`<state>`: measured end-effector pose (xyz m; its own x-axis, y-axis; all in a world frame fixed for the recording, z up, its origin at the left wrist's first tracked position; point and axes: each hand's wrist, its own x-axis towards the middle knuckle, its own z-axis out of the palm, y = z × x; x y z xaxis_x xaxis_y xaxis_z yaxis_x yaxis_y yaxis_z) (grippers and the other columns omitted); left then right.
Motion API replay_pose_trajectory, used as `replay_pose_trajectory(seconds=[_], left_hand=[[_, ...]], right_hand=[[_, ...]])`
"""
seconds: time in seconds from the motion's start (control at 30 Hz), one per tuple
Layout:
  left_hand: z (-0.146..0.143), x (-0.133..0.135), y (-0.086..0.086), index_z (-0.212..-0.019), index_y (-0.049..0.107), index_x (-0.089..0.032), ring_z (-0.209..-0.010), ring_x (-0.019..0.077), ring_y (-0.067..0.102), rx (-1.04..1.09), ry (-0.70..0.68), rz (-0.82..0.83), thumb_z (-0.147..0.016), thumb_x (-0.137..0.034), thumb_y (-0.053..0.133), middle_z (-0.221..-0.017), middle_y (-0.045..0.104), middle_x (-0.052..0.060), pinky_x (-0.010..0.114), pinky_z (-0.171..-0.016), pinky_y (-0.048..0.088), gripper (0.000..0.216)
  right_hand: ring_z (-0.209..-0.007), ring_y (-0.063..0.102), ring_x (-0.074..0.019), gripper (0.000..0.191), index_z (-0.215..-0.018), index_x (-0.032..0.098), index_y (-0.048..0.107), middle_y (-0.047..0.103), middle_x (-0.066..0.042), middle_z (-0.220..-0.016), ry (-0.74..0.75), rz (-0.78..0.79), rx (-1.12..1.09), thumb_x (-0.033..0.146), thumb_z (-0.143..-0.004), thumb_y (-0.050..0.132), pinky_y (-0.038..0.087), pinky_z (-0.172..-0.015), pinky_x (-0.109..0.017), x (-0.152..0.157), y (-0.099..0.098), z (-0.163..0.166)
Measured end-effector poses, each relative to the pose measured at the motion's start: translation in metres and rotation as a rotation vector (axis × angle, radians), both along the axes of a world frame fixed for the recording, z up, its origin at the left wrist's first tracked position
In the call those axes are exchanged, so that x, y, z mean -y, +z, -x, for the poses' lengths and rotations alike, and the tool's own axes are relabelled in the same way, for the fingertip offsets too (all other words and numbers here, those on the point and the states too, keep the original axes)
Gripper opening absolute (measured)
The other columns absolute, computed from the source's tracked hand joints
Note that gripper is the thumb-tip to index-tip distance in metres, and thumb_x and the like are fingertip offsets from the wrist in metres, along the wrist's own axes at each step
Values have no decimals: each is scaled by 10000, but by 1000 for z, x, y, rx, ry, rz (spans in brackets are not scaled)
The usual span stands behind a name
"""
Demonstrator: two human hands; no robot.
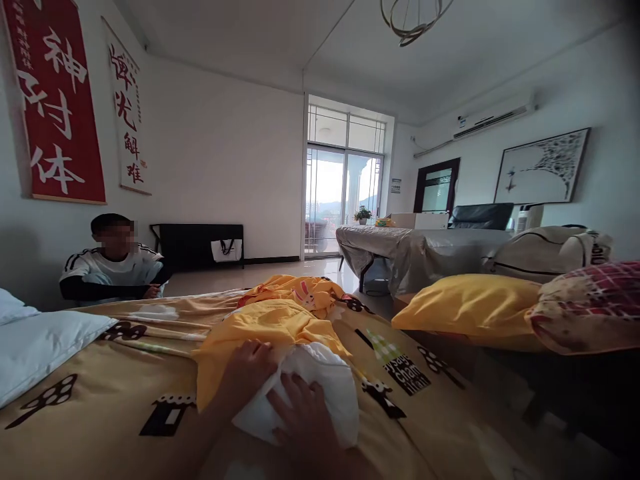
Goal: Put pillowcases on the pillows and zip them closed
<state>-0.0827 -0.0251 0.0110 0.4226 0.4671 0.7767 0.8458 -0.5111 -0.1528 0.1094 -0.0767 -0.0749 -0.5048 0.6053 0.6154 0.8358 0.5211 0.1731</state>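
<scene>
A white pillow [320, 383] lies partly inside a yellow pillowcase [270, 330] on a bed with a tan patterned sheet [100, 400]. My left hand [247, 370] grips the pillow's near end where the yellow case meets it, fingers curled. My right hand [303, 417] lies on top of the white pillow with its fingers spread and pressing into it. The rest of the yellow case bunches up toward the far side of the bed [300, 290].
A person in a white jacket [113, 267] sits on the floor at the left by the wall. White bedding [35, 343] lies at the left edge. A yellow pillow [465, 303] and a patterned cushion [590, 307] sit at the right. A covered table [420, 250] stands behind.
</scene>
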Motion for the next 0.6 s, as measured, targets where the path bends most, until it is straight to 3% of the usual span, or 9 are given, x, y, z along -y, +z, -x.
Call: replay_pose_trajectory(seconds=[0.13, 0.27, 0.43, 0.6], left_hand=[[-14, -1, 3, -939, 641, -152, -797, 242, 619, 1, 127, 20, -816, -77, 488, -848, 658, 84, 353, -705, 468, 209], [-17, -2, -8, -856, 625, -141, -693, 221, 599, 5, 180, -60, -834, -60, 450, -748, 639, 70, 333, -658, 431, 194], [8, 2, -28, -949, 639, -159, -763, 204, 593, -60, 182, -218, -864, -63, 413, -777, 647, 59, 339, -750, 414, 260], [44, 12, -42, -910, 640, -187, -786, 240, 561, -75, 345, -247, -889, -161, 486, -790, 627, 62, 393, -765, 386, 157]], right_hand=[[-1247, 476, -323, 655, -1462, 360, 346, 446, -74, -1479, -8, -29, 6, 554, -876, 563, 396, -968, -499, 4, 1, 9], [-1197, 504, -328, 650, -1436, 326, 398, 491, -109, -1428, -69, -36, -46, 527, -854, 609, 393, -958, -511, -2, 10, 12], [-1121, 532, -321, 606, -1436, 335, 395, 558, -101, -1335, -147, 17, -110, 463, -878, 595, 393, -929, -534, -17, 27, 7], [-1014, 557, -297, 443, -1350, 312, 492, 593, -109, -1230, -223, 25, -155, 383, -915, 537, 409, -856, -475, -26, 39, 9]])
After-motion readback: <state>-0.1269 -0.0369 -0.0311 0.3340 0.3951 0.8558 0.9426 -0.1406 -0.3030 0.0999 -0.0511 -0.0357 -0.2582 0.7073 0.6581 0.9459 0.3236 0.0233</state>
